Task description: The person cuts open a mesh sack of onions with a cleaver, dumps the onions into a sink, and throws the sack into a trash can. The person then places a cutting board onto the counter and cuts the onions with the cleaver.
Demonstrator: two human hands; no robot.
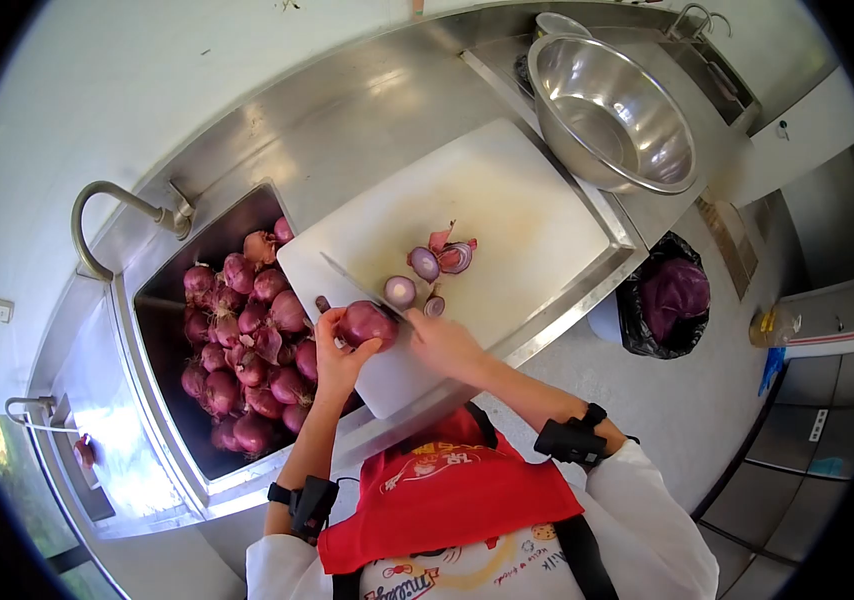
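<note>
My left hand point(340, 352) is closed round a large red onion point(367, 326) at the near left part of the white cutting board point(507, 200). In my right hand point(437, 343) is a knife point(350, 278), its blade pointing up and left across the board, beside the onion. Just beyond the blade lies a cut onion end point(400, 291) with a pale centre. More cut pieces point(455, 257) and some loose skin rest near the middle of the board, with a small end piece point(434, 305) closer to my right hand.
A sink point(167, 400) full of red onions point(250, 360) is on the left, under a curved faucet point(97, 200). A large steel bowl point(612, 115) stands beyond the board at the right. Lower right, a bin with a black bag point(637, 318) holds something purple.
</note>
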